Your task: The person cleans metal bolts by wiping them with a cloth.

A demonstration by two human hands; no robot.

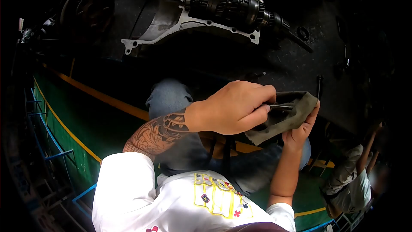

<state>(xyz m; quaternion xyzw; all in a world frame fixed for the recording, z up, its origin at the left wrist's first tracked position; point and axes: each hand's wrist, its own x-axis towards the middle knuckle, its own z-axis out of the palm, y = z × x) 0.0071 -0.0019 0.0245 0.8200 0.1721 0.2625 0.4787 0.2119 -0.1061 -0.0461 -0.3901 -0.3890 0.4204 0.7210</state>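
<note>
My left hand (234,107), at the end of a tattooed forearm, is closed with thumb and index finger pinching a slim metal rod (281,107). The rod's far end lies against a grey-green rag (296,120). Under and beside the rag's right side is my right hand (302,131), closed on the cloth with its fingers partly hidden. Both hands are above my knees (169,96). Beyond them, a gear shaft assembly (227,4) rests in a light metal housing (184,19) on a dark, scuffed work surface (283,62).
A dark ring (303,33) and a long dark bar (299,42) lie right of the gears. A bolt-like part (319,87) is near the rag. Another person (354,184) is at the lower right. Blue rails (56,154) stand along the green floor (64,116) at left.
</note>
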